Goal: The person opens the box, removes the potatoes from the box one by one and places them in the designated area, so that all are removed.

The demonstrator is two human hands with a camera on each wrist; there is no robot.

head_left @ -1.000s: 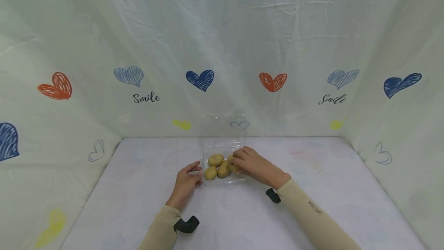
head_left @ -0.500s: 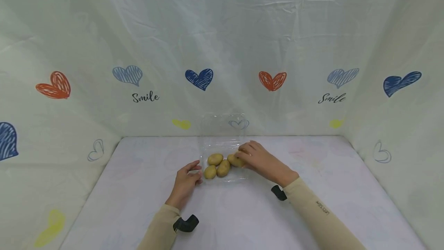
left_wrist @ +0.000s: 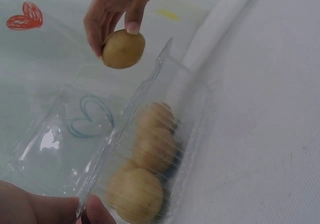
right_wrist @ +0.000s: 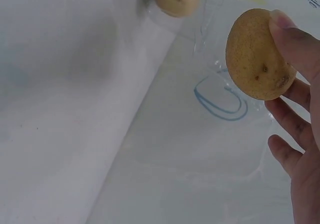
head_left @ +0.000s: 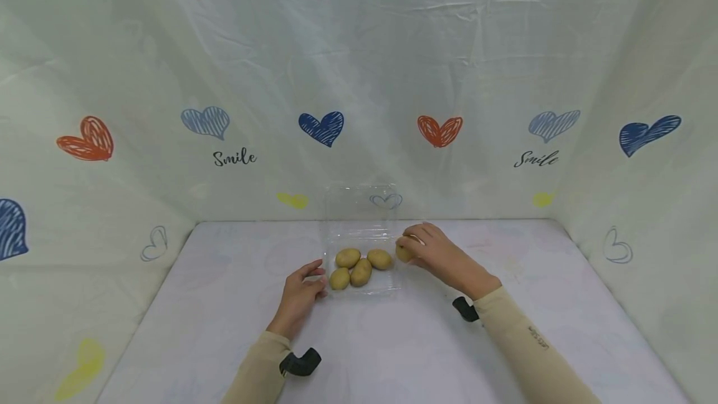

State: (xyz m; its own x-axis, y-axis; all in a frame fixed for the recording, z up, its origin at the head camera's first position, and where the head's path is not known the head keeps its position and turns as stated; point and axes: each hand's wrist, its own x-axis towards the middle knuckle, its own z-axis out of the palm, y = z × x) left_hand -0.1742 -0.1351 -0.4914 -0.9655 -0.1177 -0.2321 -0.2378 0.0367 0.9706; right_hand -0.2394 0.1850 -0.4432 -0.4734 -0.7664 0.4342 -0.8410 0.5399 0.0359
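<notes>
In the head view, a clear plastic clamshell box lies on the table with several yellow potatoes in its base. Its hinged lid stands raised at the back. My left hand is at the box's left side; the left wrist view shows thumb and finger pinching its rim. Just past the box's right edge, my right hand grips a single potato between thumb and fingers. That potato hangs above the rim in the left wrist view, apart from the others.
The white table reaches back to a pale curtain printed with hearts and the word Smile. The raised lid is close to this curtain. Each wrist carries a dark camera mount.
My right hand has moved right, off the box, carrying a potato. The potato at the right of the base now shows whole. My left hand has stayed at the rim.
</notes>
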